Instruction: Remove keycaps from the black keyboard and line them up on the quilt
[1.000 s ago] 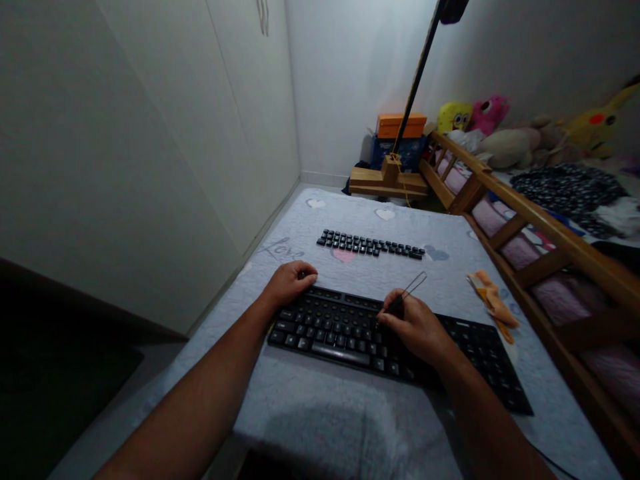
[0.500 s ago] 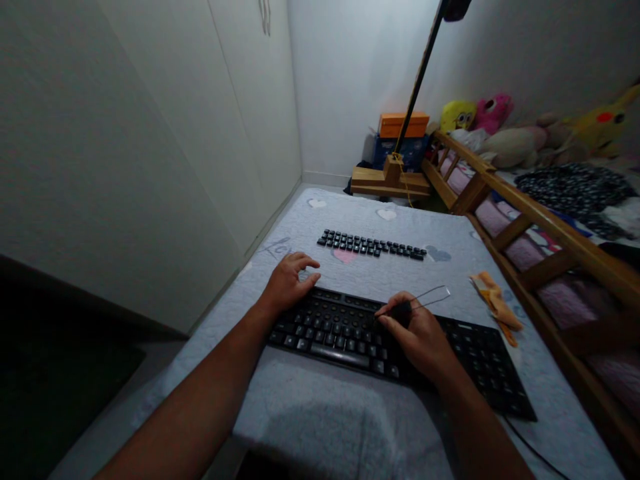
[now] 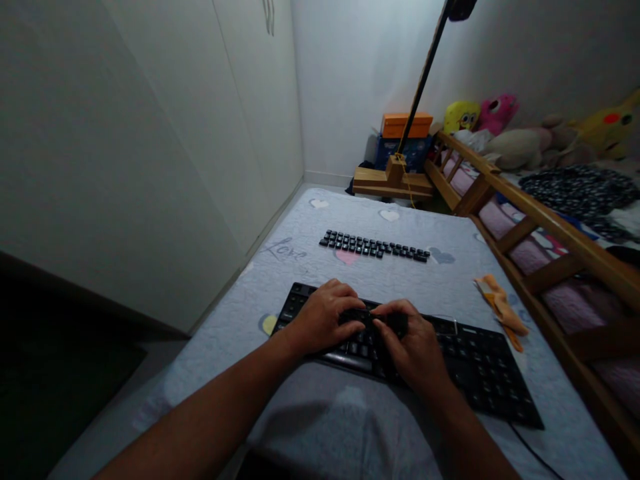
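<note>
A black keyboard lies across the bed cover, several of its key positions without caps. My left hand rests over its middle, thumb and index finger apart, their tips close to my right fingertips. In my right hand is a wire keycap puller; its thin loop sticks out to the right, while the dark handle is mostly hidden in the palm. Right thumb and index finger are pinched over the keys; whether a cap is between them is too small to tell. Beyond the keyboard, loose black keycaps lie in rows.
An orange cloth-like item lies right of the keyboard. The keyboard cable runs off toward the lower right. A wooden bed rail borders the right side, a white wardrobe the left. A wooden stand holds a dark pole behind.
My left hand has moved right and nearer, from the keyboard's upper left edge to its middle beside my right fingertips. My right hand stays near the same keys, still holding the keycap puller.
</note>
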`<state>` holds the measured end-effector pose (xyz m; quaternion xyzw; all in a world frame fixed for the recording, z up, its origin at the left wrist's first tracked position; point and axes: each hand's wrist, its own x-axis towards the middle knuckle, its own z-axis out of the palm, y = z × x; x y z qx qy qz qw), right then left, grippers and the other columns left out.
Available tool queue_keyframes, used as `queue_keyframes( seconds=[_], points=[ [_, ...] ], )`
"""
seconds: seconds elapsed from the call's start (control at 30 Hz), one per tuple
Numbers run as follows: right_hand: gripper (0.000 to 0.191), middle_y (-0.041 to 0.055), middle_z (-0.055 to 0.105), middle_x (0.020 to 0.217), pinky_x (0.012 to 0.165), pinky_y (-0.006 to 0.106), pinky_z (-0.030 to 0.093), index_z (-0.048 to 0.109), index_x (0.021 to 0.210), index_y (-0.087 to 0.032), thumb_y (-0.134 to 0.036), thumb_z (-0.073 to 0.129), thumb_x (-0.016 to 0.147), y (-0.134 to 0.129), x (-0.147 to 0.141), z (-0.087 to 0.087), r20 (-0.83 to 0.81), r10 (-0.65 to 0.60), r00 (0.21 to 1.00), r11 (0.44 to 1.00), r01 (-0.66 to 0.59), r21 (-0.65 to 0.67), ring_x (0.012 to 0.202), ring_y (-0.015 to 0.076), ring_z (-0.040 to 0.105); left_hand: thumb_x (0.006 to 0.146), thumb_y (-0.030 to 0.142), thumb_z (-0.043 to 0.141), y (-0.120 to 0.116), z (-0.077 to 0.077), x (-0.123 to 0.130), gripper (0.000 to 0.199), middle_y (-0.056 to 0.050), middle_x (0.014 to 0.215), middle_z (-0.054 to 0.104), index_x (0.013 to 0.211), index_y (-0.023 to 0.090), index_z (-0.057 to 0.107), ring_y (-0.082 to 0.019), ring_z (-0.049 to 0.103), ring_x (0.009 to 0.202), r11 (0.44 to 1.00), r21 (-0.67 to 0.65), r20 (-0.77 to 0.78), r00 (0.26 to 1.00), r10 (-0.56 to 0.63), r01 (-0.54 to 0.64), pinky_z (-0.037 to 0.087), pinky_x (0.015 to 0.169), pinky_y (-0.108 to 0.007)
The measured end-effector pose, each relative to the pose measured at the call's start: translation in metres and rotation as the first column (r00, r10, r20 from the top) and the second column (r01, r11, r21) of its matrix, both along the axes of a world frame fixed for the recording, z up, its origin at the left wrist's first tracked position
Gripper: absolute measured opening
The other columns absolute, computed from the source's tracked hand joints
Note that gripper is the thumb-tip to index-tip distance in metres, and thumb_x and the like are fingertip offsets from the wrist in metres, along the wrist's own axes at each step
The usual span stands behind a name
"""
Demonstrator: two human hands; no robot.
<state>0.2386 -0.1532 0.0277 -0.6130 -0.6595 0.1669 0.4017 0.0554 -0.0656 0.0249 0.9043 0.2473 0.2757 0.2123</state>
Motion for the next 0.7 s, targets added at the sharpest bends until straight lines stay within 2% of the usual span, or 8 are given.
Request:
queue_keyframes(
  seconds=[0.23,0.47,0.7],
  points=[
    [0.005,0.0022,0.065,0.088,0.078,0.032,0.048,0.059,0.091,-0.022,-0.021,0.058,0.087,-0.0004,-0.0011,-0.0013,0.004,0.026,1.0,0.999,-0.026,0.032,0.085,0.0186,0.062,0.081,0.028,0.067,-0.0012,-0.002,0.0013,0.017,-0.006,0.093,0.067,0.094,0.018,0.07,-0.02,0.055,0.089,1.0,0.006,0.02,1.0,-0.002,0.002,0.044,0.084,-0.035],
    [0.007,0.0033,0.063,0.089,0.078,0.033,0.047,0.057,0.093,-0.022,-0.018,0.056,0.087,-0.0024,-0.0032,-0.0006,0.026,0.065,0.998,0.996,-0.067,0.06,0.086,0.0189,0.06,0.079,0.024,0.067,-0.0017,0.0023,0.0014,0.012,-0.006,0.087,0.066,0.088,0.017,0.069,-0.02,0.055,0.087,1.0,0.012,0.016,1.0,-0.015,0.014,0.043,0.082,-0.035],
    [0.007,0.003,0.062,0.085,0.074,0.033,0.046,0.057,0.087,-0.021,-0.016,0.054,0.084,-0.0031,-0.0005,0.0021,-0.041,0.05,0.998,0.995,-0.046,0.091,0.082,0.0192,0.058,0.078,0.025,0.067,-0.0018,0.0064,0.0004,0.011,-0.006,0.086,0.067,0.085,0.017,0.068,-0.02,0.056,0.086,0.999,0.031,0.072,0.997,-0.028,0.026,0.044,0.082,-0.035]
  ],
)
